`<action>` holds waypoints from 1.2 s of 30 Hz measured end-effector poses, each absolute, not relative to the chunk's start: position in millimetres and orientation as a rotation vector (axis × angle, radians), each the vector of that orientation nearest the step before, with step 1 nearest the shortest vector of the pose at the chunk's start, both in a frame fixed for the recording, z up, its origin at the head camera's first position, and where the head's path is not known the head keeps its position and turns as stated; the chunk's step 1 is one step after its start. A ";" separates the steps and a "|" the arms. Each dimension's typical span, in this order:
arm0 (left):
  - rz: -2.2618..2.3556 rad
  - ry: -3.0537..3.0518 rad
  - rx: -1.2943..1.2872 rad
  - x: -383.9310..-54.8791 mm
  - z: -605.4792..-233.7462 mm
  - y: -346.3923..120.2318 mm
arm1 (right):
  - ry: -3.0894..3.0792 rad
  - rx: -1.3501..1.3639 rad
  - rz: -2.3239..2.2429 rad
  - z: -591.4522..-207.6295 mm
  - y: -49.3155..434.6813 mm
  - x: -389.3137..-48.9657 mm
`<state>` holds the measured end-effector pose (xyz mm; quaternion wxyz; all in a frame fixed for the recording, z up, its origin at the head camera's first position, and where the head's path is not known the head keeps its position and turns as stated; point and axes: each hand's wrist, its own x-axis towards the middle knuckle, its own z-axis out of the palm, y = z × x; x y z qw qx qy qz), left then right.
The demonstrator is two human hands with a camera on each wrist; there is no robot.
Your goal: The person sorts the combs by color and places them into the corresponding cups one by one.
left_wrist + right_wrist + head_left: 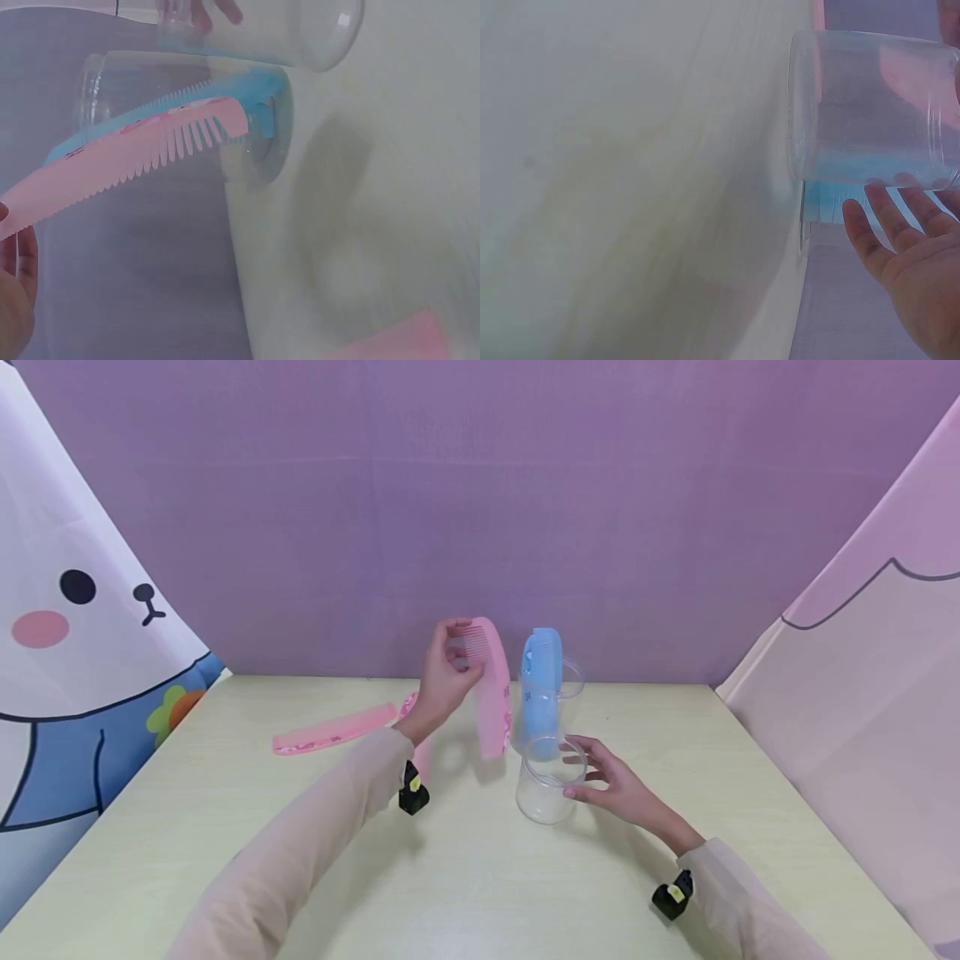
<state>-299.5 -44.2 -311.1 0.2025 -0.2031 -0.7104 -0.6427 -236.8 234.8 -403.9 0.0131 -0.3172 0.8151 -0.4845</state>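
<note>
My left hand [446, 672] pinches a pink comb [491, 693] near its upper end. The comb hangs upright above the table, its lower end left of the jars; in the left wrist view the comb [127, 154] passes in front of the far jar. My right hand [618, 781] holds the near clear jar [546, 797] from the right, thumb on the near side, fingers around the back; fingertips meet its wall [870, 112] in the right wrist view. Behind it stands another clear jar [572, 681] with a blue comb [542, 689] upright in it.
On the table [465, 877], left of the jars, lies a pink comb [333, 731]. Another pink comb [422, 762] is partly hidden under my left wrist. A purple cloth [450, 527] hangs behind the table, and printed cloths hang at both sides.
</note>
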 end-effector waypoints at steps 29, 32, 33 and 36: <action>-1.686 -1.811 -0.795 -252.1 -262.7 -2.2 | 2.541 -1.002 -1.520 -404.5 234.9 -237.7; -1.695 -1.794 -0.820 -250.6 -266.0 2.9 | 2.547 -0.994 -1.526 -404.7 234.9 -237.5; -1.697 -1.791 -0.827 -250.0 -267.3 4.4 | 2.549 -0.989 -1.527 -404.7 235.0 -237.4; -1.692 -1.806 -0.832 -247.7 -273.1 8.1 | 2.552 -0.975 -1.531 -404.6 235.1 -237.2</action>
